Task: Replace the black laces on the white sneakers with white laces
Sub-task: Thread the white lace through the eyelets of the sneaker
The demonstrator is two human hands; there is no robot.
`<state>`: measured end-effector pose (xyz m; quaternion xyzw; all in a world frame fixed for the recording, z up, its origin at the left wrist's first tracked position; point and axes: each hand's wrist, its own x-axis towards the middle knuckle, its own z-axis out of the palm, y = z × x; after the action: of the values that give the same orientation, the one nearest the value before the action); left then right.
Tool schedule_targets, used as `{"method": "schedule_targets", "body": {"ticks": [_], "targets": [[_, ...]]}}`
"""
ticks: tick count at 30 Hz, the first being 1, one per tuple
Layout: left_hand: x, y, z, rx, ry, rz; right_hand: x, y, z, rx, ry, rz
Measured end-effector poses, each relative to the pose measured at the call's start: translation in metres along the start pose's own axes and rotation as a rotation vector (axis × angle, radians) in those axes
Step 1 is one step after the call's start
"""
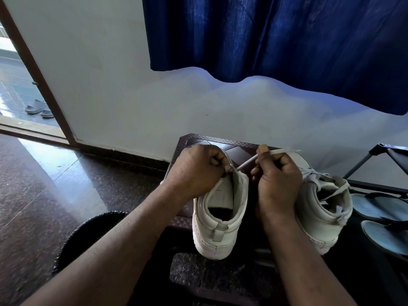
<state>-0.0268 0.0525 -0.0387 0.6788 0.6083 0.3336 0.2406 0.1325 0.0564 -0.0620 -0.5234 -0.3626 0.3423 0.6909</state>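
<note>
- Dark stool (180, 149) by the wall carries both white sneakers, side by side, heels toward the person.
- Right-side sneaker (320, 208) already wears white lacing, so roughly half done, I judge. No black lace in sight.
- Middle sneaker (217, 215): scuffed, tongue bare, most lacing apparently left.
- Left hand (196, 171) curls tight, pinching its eyelet edge.
- Right hand (278, 186) pinches the white lace (280, 152), thin and taut from that edge.

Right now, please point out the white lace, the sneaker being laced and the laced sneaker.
white lace (282, 151), head view, free stretch near its tip
sneaker being laced (217, 226), head view, heel
laced sneaker (318, 228), head view, heel side
</note>
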Motion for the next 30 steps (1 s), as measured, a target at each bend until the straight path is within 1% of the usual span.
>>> {"method": "schedule_targets", "body": {"ticks": [1, 2, 5, 7, 8, 10, 12, 13, 14, 15, 16, 18, 19, 20, 22, 24, 25, 26, 28, 30], "targets": [[-0.001, 0.000, 0.000, -0.010, 0.008, 0.005, -0.001, 0.000, 0.001, 0.021, -0.016, 0.030], [-0.001, 0.000, -0.001, -0.019, 0.019, 0.008, -0.003, 0.003, 0.002, 0.004, -0.075, 0.083], [-0.001, -0.002, -0.001, -0.029, 0.043, 0.007, -0.012, 0.012, 0.001, -0.109, -0.329, 0.255], [-0.001, -0.004, -0.003, -0.050, 0.046, -0.011, -0.011, 0.012, 0.001, -0.158, -0.370, 0.241], [-0.001, -0.004, -0.003, -0.071, 0.043, -0.021, -0.008, 0.010, 0.001, -0.195, -0.340, 0.199], [-0.001, -0.005, -0.003, -0.104, 0.044, -0.038, -0.001, 0.002, 0.000, -0.225, -0.200, 0.099], [0.000, -0.006, -0.003, -0.134, 0.044, -0.043, 0.007, -0.007, -0.001, -0.097, -0.030, 0.017], [0.000, -0.006, -0.004, -0.157, 0.040, -0.046, 0.010, -0.010, -0.003, -0.025, 0.024, -0.014], [0.001, -0.007, -0.004, -0.178, 0.034, -0.049, 0.011, -0.012, -0.004, 0.014, 0.043, -0.022], [0.001, -0.007, -0.004, -0.190, 0.029, -0.052, 0.011, -0.011, -0.004, 0.009, 0.021, 0.004], [0.001, -0.007, -0.004, -0.194, 0.024, -0.054, 0.008, -0.010, -0.005, -0.022, -0.046, 0.061], [0.001, -0.007, -0.004, -0.202, 0.027, -0.051, -0.002, -0.002, -0.007, -0.113, -0.273, 0.198], [0.001, -0.007, -0.004, -0.211, 0.034, -0.048, -0.006, 0.002, -0.008, -0.159, -0.365, 0.235], [0.001, -0.007, -0.005, -0.223, 0.042, -0.047, -0.009, 0.004, -0.008, -0.205, -0.408, 0.232], [0.001, -0.007, -0.006, -0.247, 0.052, -0.053, -0.007, 0.001, -0.008, -0.306, -0.387, 0.131], [0.001, -0.008, -0.007, -0.247, 0.056, -0.048, 0.000, -0.007, -0.007, -0.355, -0.287, -0.029], [0.002, -0.008, -0.008, -0.247, 0.054, -0.045, 0.004, -0.012, -0.007, -0.322, -0.212, -0.096], [0.002, -0.009, -0.010, -0.252, 0.049, -0.046, 0.007, -0.016, -0.007, -0.234, -0.138, -0.137], [0.003, -0.011, -0.013, -0.248, 0.024, -0.054, 0.012, -0.020, -0.008, -0.057, -0.057, -0.140], [0.004, -0.012, -0.015, -0.208, -0.019, -0.043, 0.009, -0.020, -0.007, -0.021, -0.102, -0.063]]}}
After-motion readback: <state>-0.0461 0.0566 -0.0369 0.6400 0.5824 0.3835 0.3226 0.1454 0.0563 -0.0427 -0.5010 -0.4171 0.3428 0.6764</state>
